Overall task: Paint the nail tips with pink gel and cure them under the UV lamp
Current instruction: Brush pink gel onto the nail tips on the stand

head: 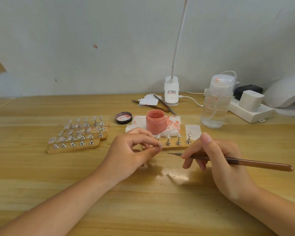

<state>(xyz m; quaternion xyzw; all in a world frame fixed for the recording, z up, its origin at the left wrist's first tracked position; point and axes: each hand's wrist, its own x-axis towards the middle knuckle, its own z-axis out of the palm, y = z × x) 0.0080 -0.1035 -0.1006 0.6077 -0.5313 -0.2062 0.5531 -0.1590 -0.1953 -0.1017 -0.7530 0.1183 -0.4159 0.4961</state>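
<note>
Centre of frame: the left hand [134, 149] pinches a pink-coated nail tip [160, 145] between thumb and fingertips. To its right, the right hand [216, 160] grips a brown brush [237, 162], its point aimed left, just short of the tip. Behind the hands stand the open pink gel jar [155, 121] on stained tissue [173, 124] and a wooden holder strip [175, 147]. The UV lamp [286, 92] sits at the right edge.
</note>
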